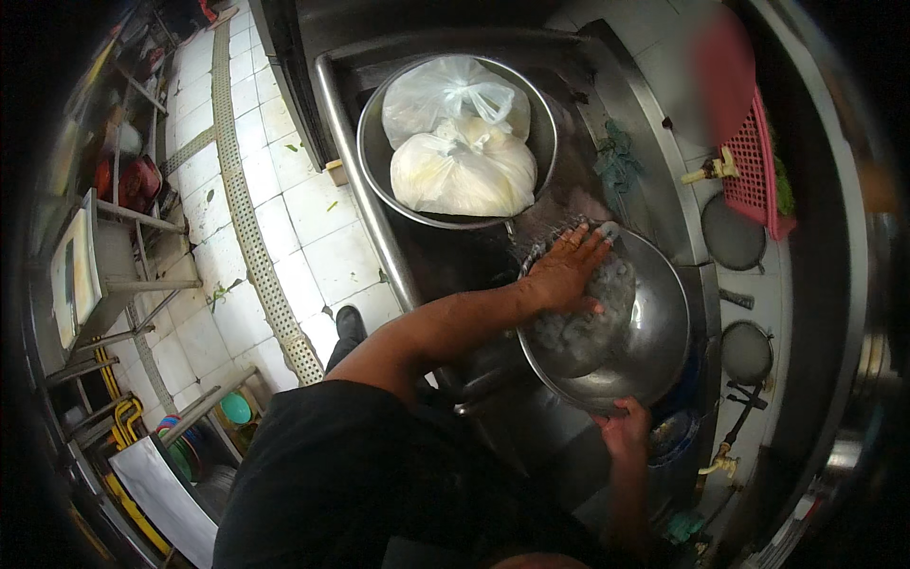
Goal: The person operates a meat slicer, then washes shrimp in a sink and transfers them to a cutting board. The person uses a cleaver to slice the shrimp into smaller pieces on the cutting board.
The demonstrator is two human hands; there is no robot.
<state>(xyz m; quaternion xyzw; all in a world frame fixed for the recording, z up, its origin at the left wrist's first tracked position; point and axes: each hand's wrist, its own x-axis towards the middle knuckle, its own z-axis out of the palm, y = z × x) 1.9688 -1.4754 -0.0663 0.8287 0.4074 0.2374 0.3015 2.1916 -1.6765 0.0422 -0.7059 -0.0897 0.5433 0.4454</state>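
Note:
A big round stainless steel bowl (657,306) stands tilted over the sink, holding cloudy water with pale, greyish lumps (569,334); what they are cannot be told. My left hand (572,267) lies palm down across its upper left rim and the water, fingers spread, a ring on one finger. Water splashes beside the fingertips. My right hand (624,427) grips the bowl's lower rim. Beyond, a second large metal bowl (364,160) holds two knotted plastic bags, a translucent one (419,107) behind and one with pale yellowish contents (462,178) in front.
The metal sink rim (377,220) runs along the left. At right are a pink plastic basket (757,167), taps (711,169) and round strainers (746,352) by the wall. A teal mesh cloth (617,160) lies at the sink's back. Metal racks (153,284) stand across the tiled floor.

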